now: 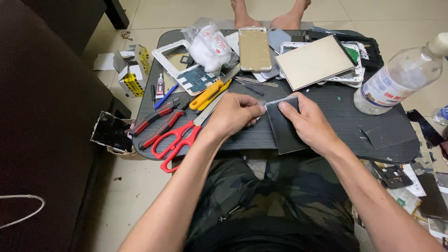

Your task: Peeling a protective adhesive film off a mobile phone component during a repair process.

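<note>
At 9 o'clock, a dark cabinet (46, 116) fills the left edge; its top and bottom are cut off, and a white cord (28, 210) loops in from the frame edge. A cracked dark glass panel (112, 133) leans beside the low black table (336, 107), its lower end hidden behind the table corner. At 10 o'clock, a small open cardboard box (131, 70) stands on the floor; its contents cannot be made out.

On the table, at 9 o'clock from the hands, red scissors (175, 140) and red-handled pliers (156, 121) lie side by side. At 11 o'clock, a clear plastic bag (211, 45) holds white wadding.

Left hand (233, 114): fingers closed, thumb and forefinger pinching a thin clear film at the upper left corner of the dark screen panel (282, 128). The film is nearly transparent and hard to trace.

Right hand (305, 121): fingers spread flat, pressing the panel down on the table at centre. The palm hides the panel's right edge, and the panel's near end overhangs the table rim.

At 12 o'clock, a gold phone back (255, 49) and a grey plate (315, 61) cover a pile of frames. At 2 o'clock, a clear plastic bottle (401, 77) lies tilted, its cap cut off; any liquid level is unclear. At 4 o'clock, loose phone parts (420, 186) run out of frame.
</note>
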